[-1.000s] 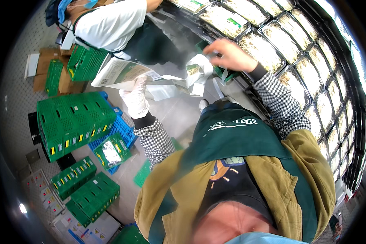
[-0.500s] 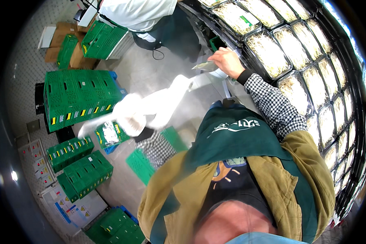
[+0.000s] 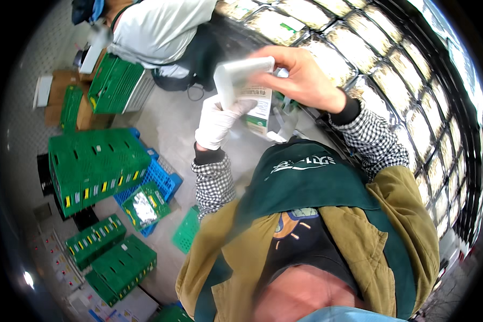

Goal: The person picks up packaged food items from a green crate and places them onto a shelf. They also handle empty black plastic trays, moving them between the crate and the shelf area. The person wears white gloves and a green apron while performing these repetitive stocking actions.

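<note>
In the upper middle of the frame, a strip of printed labels (image 3: 258, 110), white with green bands, is held between the two hands, its pale backing bent over in a loop at the left. The left hand (image 3: 213, 124), in a white glove, pinches the lower left of the loop between thumb and fingers. The bare right hand (image 3: 308, 80), just to the upper right, has thumb and forefinger closed on the strip's upper right edge; its fingertips are blurred, so their exact contact cannot be told. Below the hands, the strip's white tail curls near the top of the wearer's dark green apron (image 3: 306, 180). Black-and-white checked sleeves (image 3: 373, 137) cover both forearms beneath a tan jacket (image 3: 354, 236). Rows of black trays of pale sprouts (image 3: 354, 45) fill the upper right and right edge, near the right hand. At the upper left stands another person in a white shirt (image 3: 155, 32), beside a green crate (image 3: 115, 83) and cardboard boxes (image 3: 64, 88). At middle left, stacked green crates (image 3: 96, 166) rest on a blue pallet (image 3: 163, 180), with a smaller crate holding something silvery (image 3: 145, 208) at its lower corner; more crates (image 3: 124, 265) sit at the lower left.
</note>
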A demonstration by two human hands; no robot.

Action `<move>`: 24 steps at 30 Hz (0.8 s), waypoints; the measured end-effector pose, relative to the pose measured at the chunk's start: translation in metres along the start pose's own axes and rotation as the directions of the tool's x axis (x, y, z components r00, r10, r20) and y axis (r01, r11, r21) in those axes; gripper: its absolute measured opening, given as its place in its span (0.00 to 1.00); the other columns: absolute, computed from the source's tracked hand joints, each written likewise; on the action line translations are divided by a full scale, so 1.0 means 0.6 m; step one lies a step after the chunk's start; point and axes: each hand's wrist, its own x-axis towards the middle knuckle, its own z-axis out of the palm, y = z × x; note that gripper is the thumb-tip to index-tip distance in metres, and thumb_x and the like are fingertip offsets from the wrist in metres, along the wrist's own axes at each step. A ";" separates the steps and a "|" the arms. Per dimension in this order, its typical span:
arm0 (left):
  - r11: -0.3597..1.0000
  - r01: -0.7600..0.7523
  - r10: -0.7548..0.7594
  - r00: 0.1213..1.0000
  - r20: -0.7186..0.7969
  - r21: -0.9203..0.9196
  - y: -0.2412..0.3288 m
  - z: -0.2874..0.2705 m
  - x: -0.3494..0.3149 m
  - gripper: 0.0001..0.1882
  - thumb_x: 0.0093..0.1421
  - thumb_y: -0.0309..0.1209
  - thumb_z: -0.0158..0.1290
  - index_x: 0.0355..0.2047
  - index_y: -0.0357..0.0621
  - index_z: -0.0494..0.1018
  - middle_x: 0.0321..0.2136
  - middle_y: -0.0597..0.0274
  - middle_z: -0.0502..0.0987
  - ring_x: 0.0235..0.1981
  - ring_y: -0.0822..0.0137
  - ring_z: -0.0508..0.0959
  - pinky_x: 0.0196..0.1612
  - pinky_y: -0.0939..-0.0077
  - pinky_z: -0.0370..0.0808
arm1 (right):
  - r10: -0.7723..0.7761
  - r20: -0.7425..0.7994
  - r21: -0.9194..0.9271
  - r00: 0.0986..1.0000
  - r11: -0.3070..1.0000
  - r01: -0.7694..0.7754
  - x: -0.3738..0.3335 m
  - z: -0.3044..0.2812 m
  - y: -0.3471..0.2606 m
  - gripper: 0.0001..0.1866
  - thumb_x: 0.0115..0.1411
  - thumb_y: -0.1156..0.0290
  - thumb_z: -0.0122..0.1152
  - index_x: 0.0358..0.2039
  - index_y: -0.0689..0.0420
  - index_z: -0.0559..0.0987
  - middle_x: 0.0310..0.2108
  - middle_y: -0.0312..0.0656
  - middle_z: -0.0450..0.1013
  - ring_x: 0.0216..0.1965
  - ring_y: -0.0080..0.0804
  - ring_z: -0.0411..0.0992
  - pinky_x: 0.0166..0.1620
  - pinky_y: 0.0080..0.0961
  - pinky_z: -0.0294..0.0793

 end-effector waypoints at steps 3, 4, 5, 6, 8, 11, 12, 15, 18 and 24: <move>0.924 -0.296 0.326 0.941 0.093 -0.243 0.010 0.041 0.031 0.28 0.48 0.19 0.60 0.51 0.34 0.67 0.41 0.58 0.76 0.40 0.70 0.76 0.43 0.77 0.73 | -0.173 -0.195 -0.286 0.966 0.951 0.113 -0.026 -0.003 0.014 0.07 0.52 0.76 0.63 0.34 0.57 0.79 0.28 0.37 0.75 0.29 0.24 0.73 0.34 0.19 0.72; 0.890 -0.379 0.394 0.919 0.007 -0.254 0.020 0.064 0.036 0.27 0.50 0.18 0.59 0.52 0.34 0.66 0.41 0.57 0.75 0.41 0.70 0.75 0.45 0.77 0.73 | -0.095 -0.217 -0.275 0.971 0.961 0.033 -0.038 -0.006 0.008 0.08 0.52 0.76 0.63 0.35 0.57 0.78 0.29 0.37 0.76 0.29 0.24 0.73 0.33 0.19 0.72; 0.849 -0.459 0.454 0.887 -0.083 -0.261 0.027 0.081 0.043 0.26 0.51 0.17 0.57 0.52 0.34 0.65 0.42 0.56 0.75 0.42 0.69 0.75 0.46 0.76 0.73 | -0.017 -0.240 -0.260 0.971 0.965 -0.047 -0.049 -0.008 0.003 0.09 0.52 0.76 0.63 0.36 0.56 0.78 0.29 0.37 0.76 0.28 0.25 0.74 0.32 0.19 0.72; 0.869 -0.400 0.416 0.909 -0.006 -0.290 0.022 0.078 0.047 0.22 0.53 0.17 0.55 0.49 0.34 0.67 0.40 0.57 0.76 0.42 0.68 0.76 0.47 0.76 0.72 | 0.013 -0.263 -0.271 0.965 0.959 -0.087 -0.057 -0.008 0.003 0.10 0.52 0.75 0.63 0.37 0.56 0.77 0.30 0.39 0.76 0.26 0.25 0.74 0.29 0.18 0.72; 0.831 -0.519 0.514 0.854 -0.081 -0.199 0.012 0.110 0.063 0.10 0.56 0.20 0.54 0.39 0.34 0.72 0.35 0.60 0.77 0.37 0.72 0.75 0.43 0.80 0.71 | -0.052 -0.341 -0.389 0.939 0.917 -0.090 -0.071 -0.016 -0.010 0.09 0.52 0.73 0.63 0.36 0.55 0.77 0.26 0.39 0.75 0.24 0.30 0.74 0.28 0.22 0.72; 0.786 -0.616 0.590 0.772 -0.237 -0.051 -0.023 0.136 0.100 0.07 0.59 0.27 0.53 0.31 0.35 0.72 0.26 0.65 0.75 0.28 0.76 0.72 0.34 0.82 0.70 | -0.319 -0.333 -0.664 0.887 0.748 0.019 -0.071 -0.042 -0.007 0.08 0.50 0.75 0.63 0.33 0.54 0.79 0.24 0.38 0.74 0.25 0.29 0.73 0.27 0.22 0.71; 0.805 -0.587 0.551 0.796 -0.251 -0.092 -0.021 0.148 0.103 0.07 0.58 0.28 0.54 0.30 0.35 0.72 0.26 0.65 0.75 0.27 0.76 0.72 0.34 0.82 0.70 | -0.418 -0.282 -0.768 0.864 0.638 0.058 -0.069 -0.053 -0.004 0.08 0.49 0.77 0.63 0.33 0.54 0.79 0.24 0.37 0.74 0.25 0.26 0.73 0.27 0.20 0.71; 0.815 -0.580 0.576 0.808 -0.129 0.005 -0.019 0.191 0.127 0.09 0.57 0.26 0.54 0.36 0.33 0.75 0.28 0.62 0.78 0.27 0.77 0.74 0.31 0.80 0.72 | -0.530 -0.234 -0.870 0.815 0.489 0.068 -0.038 -0.112 0.031 0.09 0.49 0.77 0.63 0.32 0.54 0.81 0.23 0.36 0.74 0.25 0.26 0.72 0.26 0.22 0.70; 0.995 -0.088 0.097 0.968 0.232 -0.047 -0.021 0.176 0.125 0.09 0.55 0.23 0.54 0.36 0.32 0.76 0.27 0.63 0.78 0.26 0.77 0.75 0.31 0.83 0.72 | -0.329 -0.646 -0.593 0.689 0.785 -0.181 0.021 -0.234 0.146 0.07 0.54 0.71 0.61 0.34 0.56 0.81 0.23 0.37 0.75 0.24 0.28 0.71 0.28 0.22 0.70; 0.978 0.076 -0.026 0.968 0.249 -0.192 -0.012 0.119 0.094 0.11 0.55 0.26 0.56 0.38 0.31 0.76 0.30 0.61 0.79 0.27 0.77 0.76 0.30 0.84 0.72 | 0.231 -0.790 -0.408 0.569 0.494 -0.767 0.074 -0.312 0.422 0.23 0.52 0.47 0.58 0.35 0.54 0.80 0.30 0.44 0.78 0.37 0.40 0.75 0.43 0.44 0.65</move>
